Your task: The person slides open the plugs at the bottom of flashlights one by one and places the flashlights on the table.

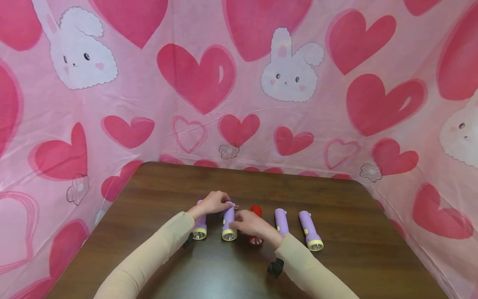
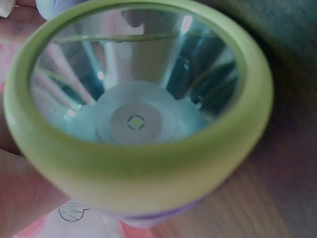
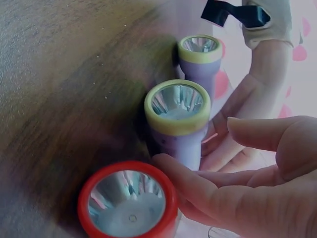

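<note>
Five-in-a-row style, several flashlights lie on the table with their lenses toward me. My left hand (image 1: 213,202) reaches over the leftmost purple flashlight (image 1: 200,222) and pinches the tail of the second purple flashlight (image 1: 228,222). Beside that second flashlight's yellow-rimmed head, the fingers of my right hand (image 1: 252,223) are extended, thumb apart from them in the right wrist view. That hand passes over a red flashlight (image 1: 256,240), hiding its middle. The leftmost flashlight's yellow rim (image 2: 138,168) fills the left wrist view.
Right of my right hand lie two more purple flashlights, one (image 1: 281,220) partly behind the wrist and another (image 1: 310,230) farther right. The brown wooden table (image 1: 209,270) meets a pink cloth backdrop (image 1: 254,108) with hearts and rabbits at its far edge.
</note>
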Demonstrator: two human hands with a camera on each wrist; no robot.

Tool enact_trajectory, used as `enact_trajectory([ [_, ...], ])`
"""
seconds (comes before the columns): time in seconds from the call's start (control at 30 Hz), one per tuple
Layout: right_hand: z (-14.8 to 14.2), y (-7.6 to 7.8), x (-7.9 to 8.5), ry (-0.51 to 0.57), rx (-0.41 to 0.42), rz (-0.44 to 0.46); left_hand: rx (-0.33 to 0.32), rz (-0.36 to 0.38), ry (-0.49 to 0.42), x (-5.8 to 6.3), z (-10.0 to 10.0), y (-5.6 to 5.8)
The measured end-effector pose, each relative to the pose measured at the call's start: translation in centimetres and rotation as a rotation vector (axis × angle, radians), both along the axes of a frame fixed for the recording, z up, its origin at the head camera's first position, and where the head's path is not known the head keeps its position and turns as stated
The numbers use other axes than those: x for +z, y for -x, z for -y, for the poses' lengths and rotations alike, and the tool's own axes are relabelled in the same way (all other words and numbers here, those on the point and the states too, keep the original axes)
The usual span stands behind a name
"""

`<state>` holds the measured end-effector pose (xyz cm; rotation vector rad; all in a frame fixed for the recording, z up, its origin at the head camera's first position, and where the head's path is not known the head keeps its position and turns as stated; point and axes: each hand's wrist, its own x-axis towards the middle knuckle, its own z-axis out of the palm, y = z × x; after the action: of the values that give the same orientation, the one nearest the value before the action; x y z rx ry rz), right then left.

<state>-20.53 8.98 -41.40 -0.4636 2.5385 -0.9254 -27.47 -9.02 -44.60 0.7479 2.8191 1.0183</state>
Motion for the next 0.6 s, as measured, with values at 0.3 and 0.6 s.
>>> enact_trajectory([
  [0.3,-1.3,0.1,0.2,0.032,-0.008,-0.104,-0.009,0.006,-0.002,-0.6,0.1,0.3],
  [0.6,-3.2,-0.2,0.9,0.064,-0.058,-0.133,0.047,0.003,0.05,-0.3,-0.3,0.0],
])
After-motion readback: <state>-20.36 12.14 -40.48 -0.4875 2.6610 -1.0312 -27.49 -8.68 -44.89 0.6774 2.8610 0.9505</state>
